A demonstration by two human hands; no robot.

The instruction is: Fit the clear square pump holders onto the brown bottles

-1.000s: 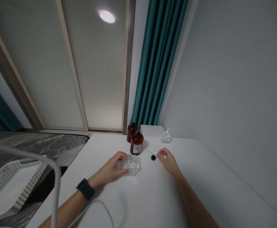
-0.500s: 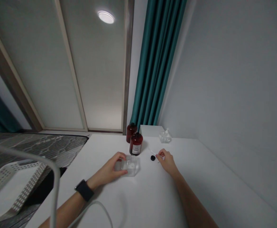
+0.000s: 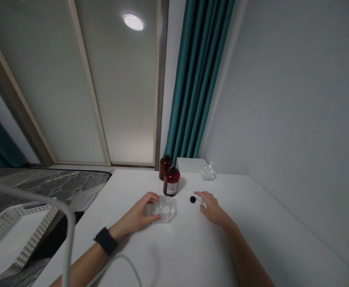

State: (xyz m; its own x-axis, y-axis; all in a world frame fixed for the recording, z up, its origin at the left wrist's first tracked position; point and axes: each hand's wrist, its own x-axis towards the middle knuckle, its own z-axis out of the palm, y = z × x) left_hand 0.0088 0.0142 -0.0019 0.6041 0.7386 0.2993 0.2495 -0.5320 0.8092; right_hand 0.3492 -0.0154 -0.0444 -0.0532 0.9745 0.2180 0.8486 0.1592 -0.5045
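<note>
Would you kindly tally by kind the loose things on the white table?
Red bottles: 2
Clear box in left hand: 1
Black cap: 1
Thin white stick by right hand: 1
Small clear item at back: 1
White box at back: 1
Total: 7

A home bedroom, judging by the grey patterned mattress (image 3: 57,183) beside the white table (image 3: 192,247), teal floor-length curtain (image 3: 198,79) and frosted sliding panels (image 3: 123,91)

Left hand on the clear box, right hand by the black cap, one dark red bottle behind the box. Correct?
Not one: the head view shows two dark red bottles behind the clear box. The left hand is on the box and the right hand is by the black cap, as you said.
</note>
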